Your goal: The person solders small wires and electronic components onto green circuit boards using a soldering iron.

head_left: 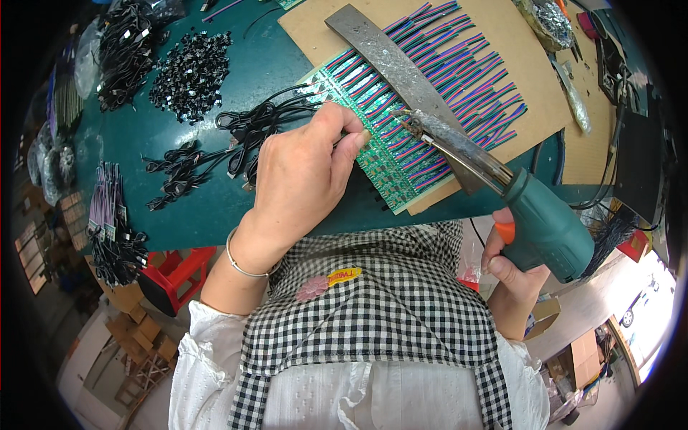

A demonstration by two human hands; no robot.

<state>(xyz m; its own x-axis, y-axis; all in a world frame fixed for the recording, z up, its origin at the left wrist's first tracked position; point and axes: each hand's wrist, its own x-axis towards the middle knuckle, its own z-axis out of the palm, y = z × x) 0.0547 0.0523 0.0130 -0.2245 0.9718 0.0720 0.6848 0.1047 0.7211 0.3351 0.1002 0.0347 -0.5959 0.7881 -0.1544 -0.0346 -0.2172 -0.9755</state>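
The right hand (510,269) is closed around the green soldering gun (534,215). Its hot tip touches the green circuit board (373,136) in the middle of the table. The left hand (304,172) rests on the board with fingers curled, pinching something thin near the tip; it is too small to tell what.

To do this well, I think the tip should touch only one little spot, the left hand should keep the board flat, and fingers should stay away from the heat.

A long grey metal bar (390,61) lies across the coloured wires (466,79) on the brown cardboard (516,43). On the left are black cables (244,132) and a pile of small black parts (190,72). A clear plastic bag (89,54) sits far left. A small yellow label (344,275) is on the checked apron (373,315).
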